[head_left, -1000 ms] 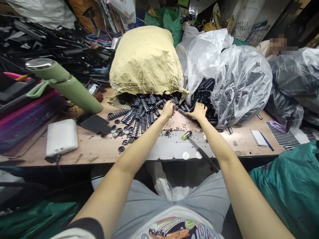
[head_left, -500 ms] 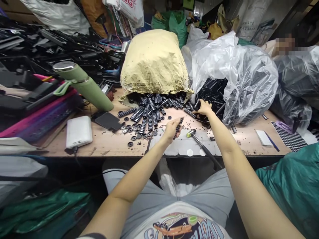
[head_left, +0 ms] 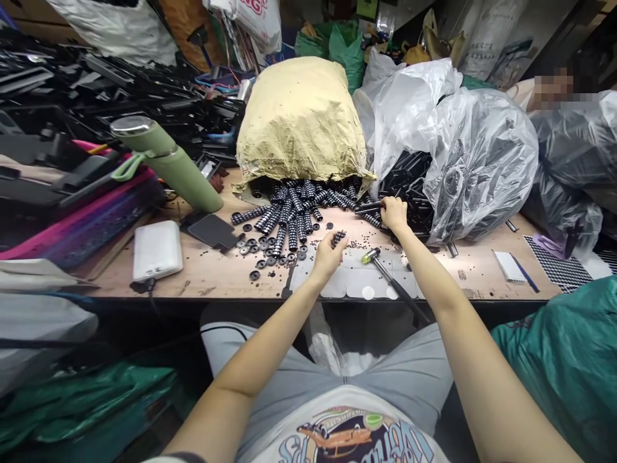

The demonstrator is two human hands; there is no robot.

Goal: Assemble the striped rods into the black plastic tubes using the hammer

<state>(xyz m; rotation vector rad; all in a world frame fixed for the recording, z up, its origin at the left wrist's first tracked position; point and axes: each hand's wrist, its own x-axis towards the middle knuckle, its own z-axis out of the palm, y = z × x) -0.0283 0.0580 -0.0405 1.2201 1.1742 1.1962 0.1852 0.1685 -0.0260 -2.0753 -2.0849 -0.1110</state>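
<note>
My left hand [head_left: 328,257] is closed around a dark ribbed cylinder [head_left: 339,238], its top end showing above the fingers. At the mouth of a clear plastic bag [head_left: 477,161], my right hand [head_left: 395,212] pinches a slim black tube [head_left: 367,208] that points left. Behind that hand, black tubes [head_left: 407,177] fill the bag opening. Black cylinders with pale bands [head_left: 289,215] spill from a yellowish sack [head_left: 301,122] to the left. A hammer [head_left: 385,273] with a yellow-green tip lies between my forearms, its dark handle reaching past the table edge.
Small black discs [head_left: 271,260] lie scattered before the cylinders. A green bottle [head_left: 168,164], a white power bank [head_left: 157,254] and a flat black piece [head_left: 212,231] stand or lie at left. A white pad [head_left: 509,266] sits at right. Another person is partly visible behind the bags.
My right hand has drawn back slightly and turned, and the black tube now sticks out to its left. My left hand has tilted its cylinder. The view has shifted a little.
</note>
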